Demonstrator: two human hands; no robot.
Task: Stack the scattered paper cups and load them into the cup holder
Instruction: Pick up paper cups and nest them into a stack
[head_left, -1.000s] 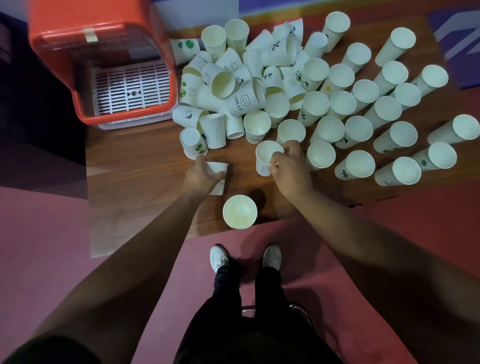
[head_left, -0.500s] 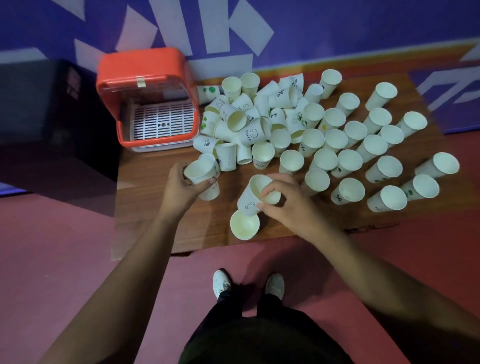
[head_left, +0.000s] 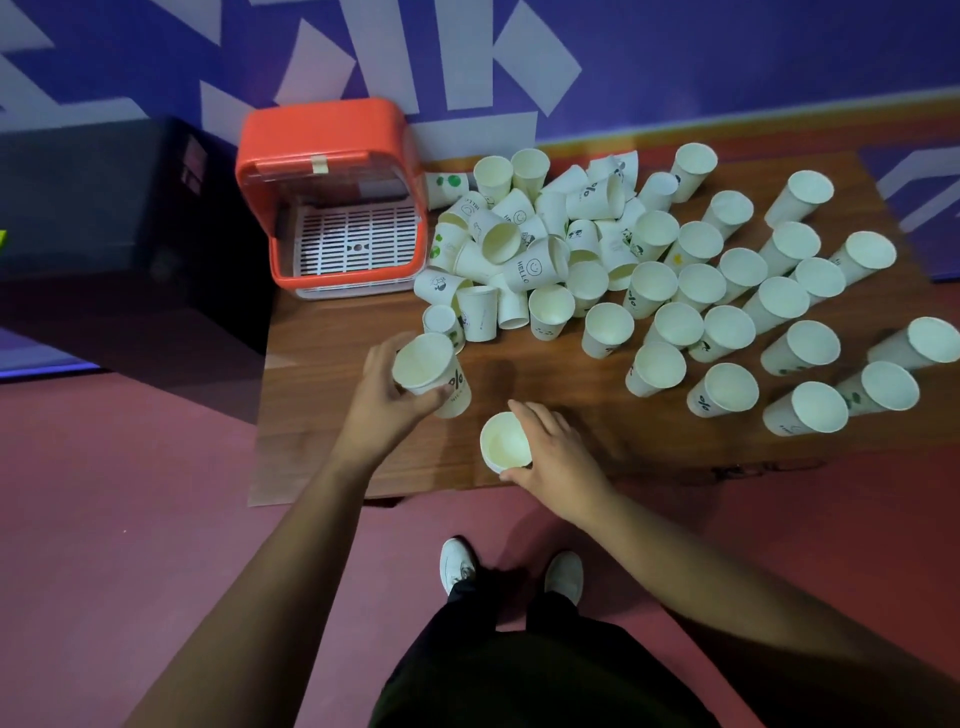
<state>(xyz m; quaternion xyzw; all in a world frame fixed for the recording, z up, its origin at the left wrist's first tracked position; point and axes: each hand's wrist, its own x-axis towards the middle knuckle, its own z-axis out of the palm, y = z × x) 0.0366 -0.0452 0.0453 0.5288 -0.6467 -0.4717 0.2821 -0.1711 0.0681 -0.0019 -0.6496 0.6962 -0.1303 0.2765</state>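
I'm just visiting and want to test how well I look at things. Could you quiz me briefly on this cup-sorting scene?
1. True or false: the left hand holds a paper cup above the wooden table.
2. The right hand is at a cup standing: A) in the pile, B) near the table's front edge, C) inside the holder.
3. What colour is the cup holder?

Key: 1 true; 2 B; 3 orange-red.
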